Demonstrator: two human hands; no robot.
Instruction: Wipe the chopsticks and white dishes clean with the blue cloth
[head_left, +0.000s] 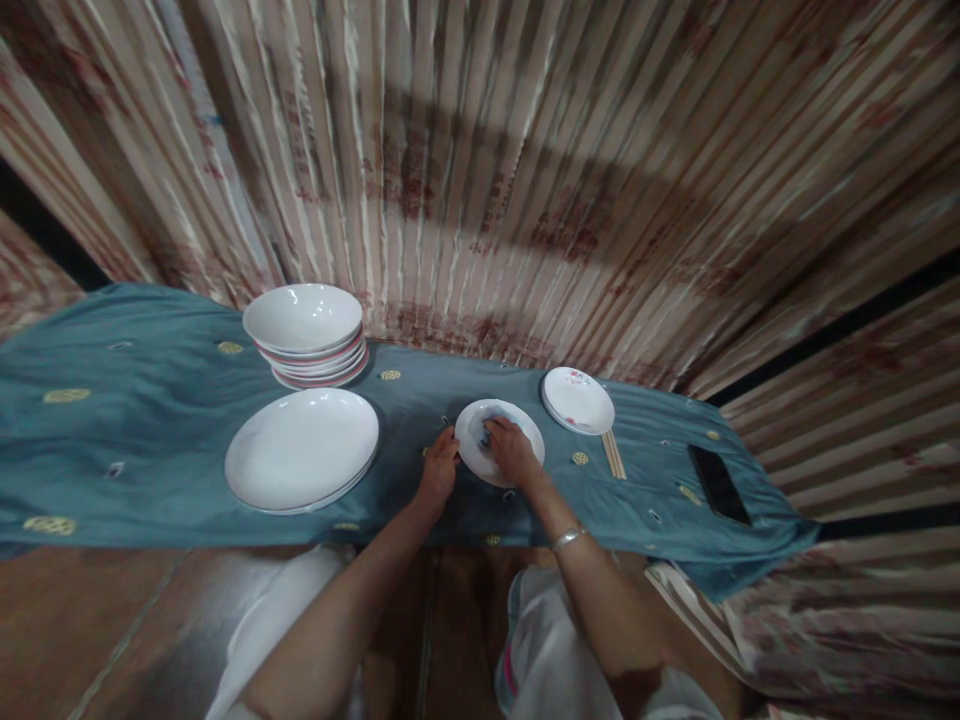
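A small white plate point(474, 463) lies on the blue-green tablecloth in front of me. My left hand point(441, 464) grips its left rim, fingers at the edge and thumb close by. Over the inside of the plate, my right hand point(512, 450) is closed and pressed down on what looks like a grey-blue cloth point(487, 415), partly hidden under the fingers. A silver bangle circles the right wrist. Just beyond my right hand, a short stack of white plates with red flowers point(577, 400) stands beside light wooden chopsticks point(613, 456).
At left, large white oval plates point(302, 450) lie stacked. Behind them rises a stack of white bowls point(304, 318), several with red rims. A black phone point(718, 484) lies at the right end of the tablecloth point(150, 430). Pleated patterned curtains point(480, 180) hang along the back edge.
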